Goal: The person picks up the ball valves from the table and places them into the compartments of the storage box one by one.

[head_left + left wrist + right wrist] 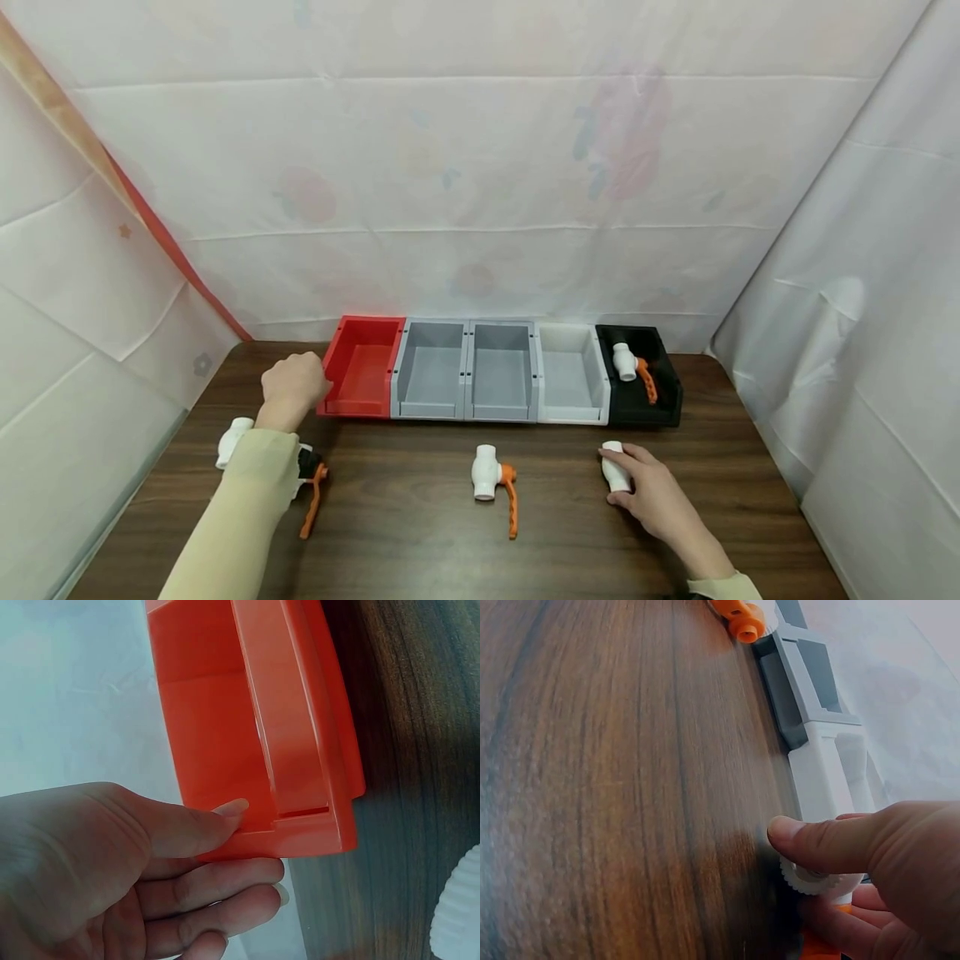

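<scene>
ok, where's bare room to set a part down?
Free: tabletop between the middle valve and right grip, and between that valve and the left orange handle; also both grey bins. Crowded: black bin, holding another valve; around the left sleeve, valve parts on both sides.

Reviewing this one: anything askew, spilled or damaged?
Nothing stands out. The bins stand in an orderly row, and neither the valve in the black bin nor the middle one on the table shows damage. No spill is visible. The left sleeve partly hides an orange-handled valve, so that one's uncertain.
</scene>
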